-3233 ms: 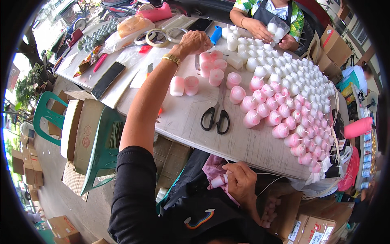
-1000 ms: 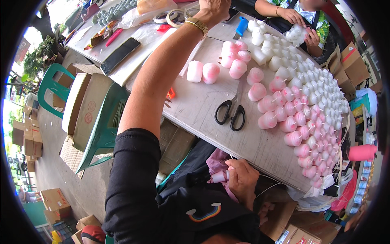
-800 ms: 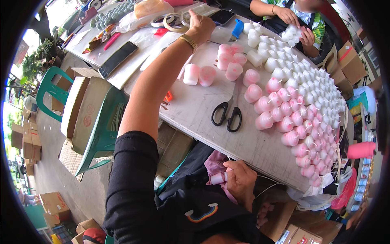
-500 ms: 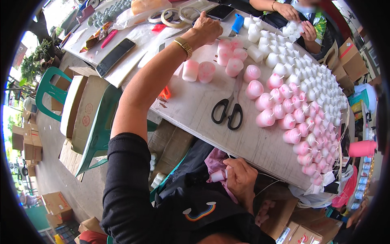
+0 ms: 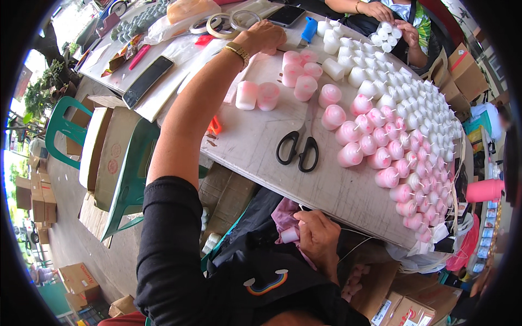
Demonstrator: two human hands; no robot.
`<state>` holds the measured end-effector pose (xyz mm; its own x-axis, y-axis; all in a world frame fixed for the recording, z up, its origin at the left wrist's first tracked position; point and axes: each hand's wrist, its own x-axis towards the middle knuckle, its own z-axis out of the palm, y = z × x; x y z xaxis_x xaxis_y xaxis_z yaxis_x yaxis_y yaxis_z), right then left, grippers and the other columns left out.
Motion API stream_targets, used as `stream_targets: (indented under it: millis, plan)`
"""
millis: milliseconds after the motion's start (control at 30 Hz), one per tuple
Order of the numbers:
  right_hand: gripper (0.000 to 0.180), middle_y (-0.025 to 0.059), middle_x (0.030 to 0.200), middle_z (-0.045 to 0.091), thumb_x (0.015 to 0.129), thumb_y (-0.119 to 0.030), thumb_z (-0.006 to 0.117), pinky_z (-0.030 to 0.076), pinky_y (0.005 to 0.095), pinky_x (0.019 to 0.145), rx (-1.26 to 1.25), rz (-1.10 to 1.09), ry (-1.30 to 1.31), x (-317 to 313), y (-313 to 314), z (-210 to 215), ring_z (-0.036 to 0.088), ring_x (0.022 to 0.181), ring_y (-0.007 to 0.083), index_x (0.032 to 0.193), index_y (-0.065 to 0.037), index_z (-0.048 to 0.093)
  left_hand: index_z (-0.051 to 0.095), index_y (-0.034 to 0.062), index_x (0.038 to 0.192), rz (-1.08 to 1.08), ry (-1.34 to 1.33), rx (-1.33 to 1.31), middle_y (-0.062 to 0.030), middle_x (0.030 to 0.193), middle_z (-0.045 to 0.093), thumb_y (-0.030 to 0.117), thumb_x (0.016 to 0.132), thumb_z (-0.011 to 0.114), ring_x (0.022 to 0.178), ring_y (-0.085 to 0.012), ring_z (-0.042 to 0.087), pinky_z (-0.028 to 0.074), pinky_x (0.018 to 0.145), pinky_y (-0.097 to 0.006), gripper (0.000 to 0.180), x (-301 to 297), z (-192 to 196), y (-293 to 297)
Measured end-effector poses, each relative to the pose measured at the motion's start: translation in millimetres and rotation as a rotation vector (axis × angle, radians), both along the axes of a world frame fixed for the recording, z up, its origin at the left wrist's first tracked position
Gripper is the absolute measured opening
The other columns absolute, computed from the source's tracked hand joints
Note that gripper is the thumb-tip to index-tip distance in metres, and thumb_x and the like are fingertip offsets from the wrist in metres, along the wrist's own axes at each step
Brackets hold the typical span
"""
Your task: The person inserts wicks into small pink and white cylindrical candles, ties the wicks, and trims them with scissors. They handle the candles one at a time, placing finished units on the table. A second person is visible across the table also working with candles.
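My left hand [image 5: 263, 37] reaches over the table to the far side of a group of pink-and-white candles [image 5: 292, 73]. Its fingers are curled in; anything between them is hidden. Down at my lap, my right hand [image 5: 319, 239] is closed, with a thin white stick [image 5: 302, 207] poking out past its fingers. Beside those fingers a small pale pink candle [image 5: 290, 234] lies against a pink cloth [image 5: 285, 213]. Two more pink-and-white candles [image 5: 256, 96] stand near my left forearm. Black-handled scissors [image 5: 298, 152] lie on the table.
Rows of white candles [image 5: 397, 76] and pink candles [image 5: 402, 157] fill the table's right side. Tape rolls [image 5: 222, 26], a phone [image 5: 148, 81] and a blue-handled cutter [image 5: 309, 30] lie farther back. Across the table, another person's hands [image 5: 399, 22] hold white candles. Green chairs [image 5: 68, 130] stand at left.
A raised finger of my left hand has come down, and the hand is more curled. The other person's white cluster has turned. The whole view has shifted slightly; my right hand stays at my lap.
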<state>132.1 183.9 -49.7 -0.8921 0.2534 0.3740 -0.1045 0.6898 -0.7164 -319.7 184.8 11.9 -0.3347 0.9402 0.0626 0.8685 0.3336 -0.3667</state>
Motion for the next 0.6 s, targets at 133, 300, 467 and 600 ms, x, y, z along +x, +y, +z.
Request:
stream_targets:
  millis: [133, 300, 467, 600]
  plan:
    - [0.018, 0.0105, 0.078, 0.063, 0.076, 0.003, 0.057, 0.052, 0.0363, 0.059, 0.014, 0.013, -0.001, -1.3, 1.0, -1.4, 0.064, 0.066, 0.0272, 0.092, -0.003, 0.065, 0.062, 0.0090, 0.079, -0.134, -0.194, 0.182, -0.0085, 0.082, 0.063, 0.012, 0.074, 0.065, 0.084, -0.0290, 0.064, 0.051, 0.082, -0.044, 0.007, 2.0, -7.2, 4.7]
    - [0.019, 0.0104, 0.079, 0.064, 0.076, 0.002, 0.058, 0.052, 0.0363, 0.061, -0.008, 0.020, -0.033, -0.8, 1.1, -1.6, 0.065, 0.068, 0.0270, 0.093, -0.003, 0.066, 0.059, 0.0103, 0.082, -0.152, -0.115, 0.111, -0.0073, 0.083, 0.063, 0.015, 0.078, 0.065, 0.088, -0.0287, 0.064, 0.046, 0.088, -0.047, 0.009, 1.0, -12.6, 21.3]
    - [0.019, 0.0104, 0.080, 0.065, 0.077, 0.002, 0.058, 0.053, 0.0362, 0.062, -0.007, 0.022, -0.050, -1.0, 0.9, -1.1, 0.065, 0.069, 0.0272, 0.093, -0.003, 0.066, 0.063, 0.0103, 0.085, -0.105, -0.247, 0.061, -0.0069, 0.087, 0.064, 0.017, 0.078, 0.066, 0.092, -0.0285, 0.063, 0.048, 0.087, -0.044, 0.010, 0.3, -5.4, 24.6]
    - [0.018, 0.0107, 0.079, 0.065, 0.077, 0.003, 0.058, 0.053, 0.0361, 0.062, 0.005, 0.027, -0.049, -2.5, 0.4, -1.1, 0.066, 0.069, 0.0274, 0.093, -0.003, 0.065, 0.067, 0.0097, 0.089, -0.037, -0.448, 0.053, -0.0082, 0.095, 0.064, 0.023, 0.078, 0.067, 0.095, -0.0281, 0.063, 0.049, 0.082, -0.040, 0.017, -3.7, -2.5, 23.2]
